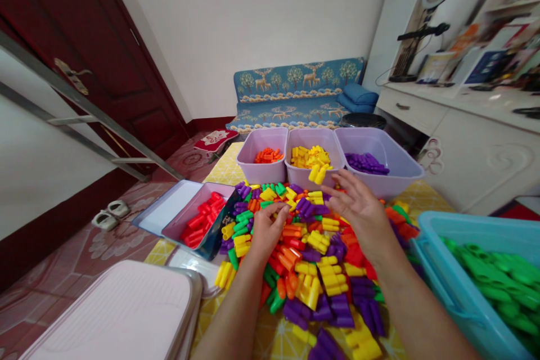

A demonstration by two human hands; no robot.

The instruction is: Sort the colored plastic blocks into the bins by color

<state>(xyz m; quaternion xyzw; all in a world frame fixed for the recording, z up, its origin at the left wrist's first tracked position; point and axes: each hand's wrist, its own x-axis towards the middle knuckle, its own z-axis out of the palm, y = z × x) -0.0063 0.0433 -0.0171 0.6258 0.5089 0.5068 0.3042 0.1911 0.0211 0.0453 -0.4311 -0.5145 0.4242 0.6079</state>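
A heap of plastic pieces (312,259) in yellow, purple, orange, red and green covers the table. My left hand (266,229) rests on the heap with fingers curled on something I cannot make out. My right hand (363,209) hovers over the heap with fingers spread, holding nothing. Just beyond its fingertips two yellow pieces (317,173) are in the air at the front rim of the middle lilac bin (295,171), which holds yellow pieces. The left lilac bin (258,170) holds orange ones, the right lilac bin (400,171) purple ones.
A tray of red pieces (201,218) lies at the left. A blue bin (447,287) of green pieces stands at the right. A pale lidded box (122,309) sits at the near left. A sofa, a dark door and a white cabinet stand beyond the table.
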